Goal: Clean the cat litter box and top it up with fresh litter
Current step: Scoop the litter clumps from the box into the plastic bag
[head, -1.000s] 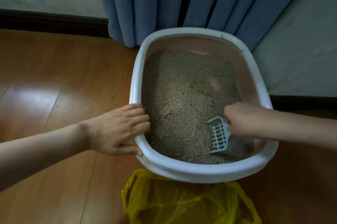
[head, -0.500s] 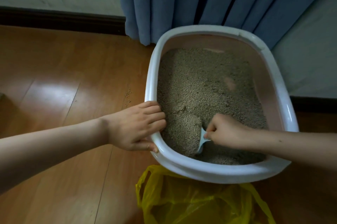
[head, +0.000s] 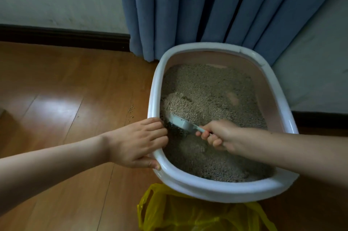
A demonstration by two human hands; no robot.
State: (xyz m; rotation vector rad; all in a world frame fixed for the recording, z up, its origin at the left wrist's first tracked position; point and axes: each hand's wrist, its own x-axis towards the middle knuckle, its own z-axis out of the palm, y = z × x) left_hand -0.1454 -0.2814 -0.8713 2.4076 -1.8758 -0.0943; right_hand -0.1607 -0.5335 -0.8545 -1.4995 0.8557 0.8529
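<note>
Litter [head: 212, 91] grainy | R hand [head: 224, 134] fingers grip plastic scoop [head: 180, 122] | L hand [head: 135, 144] fingers clasp smooth oval box rim [head: 153, 99]

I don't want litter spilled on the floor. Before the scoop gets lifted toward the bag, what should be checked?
1. Right hand grips the scoop handle: ok.
2. Left hand holds the litter box rim steady: ok.
3. Yellow bag lies close, at the box's near edge: ok.
4. Bag mouth open wide enough: cannot tell.
5. Scoop holds a clump: cannot tell.
6. Floor free of litter: not ok, stray granules lie left of the box.
</note>
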